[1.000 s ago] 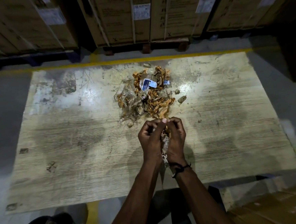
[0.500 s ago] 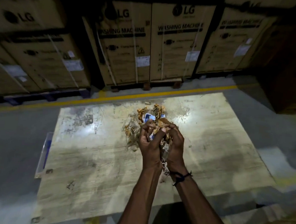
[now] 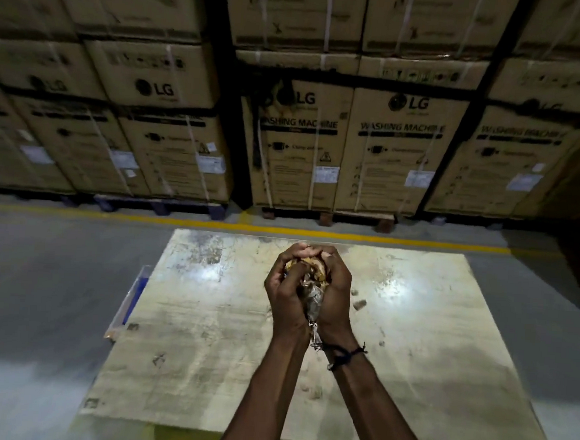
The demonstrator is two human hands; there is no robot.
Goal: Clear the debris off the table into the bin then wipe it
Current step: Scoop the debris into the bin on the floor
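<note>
Head view looks down on both hands raised together above a pale, scuffed wooden worktop (image 3: 205, 334). The left hand (image 3: 285, 296) and the right hand (image 3: 336, 297) are cupped against each other, fingers curled inward and clamped round a crumpled wad of orange-brown paper scraps and clear plastic debris (image 3: 308, 276). The wad fills the hollow between the palms, and a thin strip of it hangs down between the wrists. A dark thread band (image 3: 346, 354) circles the right wrist. Just to the right of the hands, a few small brown scraps (image 3: 360, 304) lie on the worktop, apart from the held wad. Well to the left of the hands, a clear and blue flat piece (image 3: 128, 303) sits against the worktop's left edge. Beyond the hands, a yellow painted floor line (image 3: 110, 216) runs across the grey floor, and behind it stand stacked brown cardboard washing machine boxes (image 3: 399, 152) on pallets.
</note>
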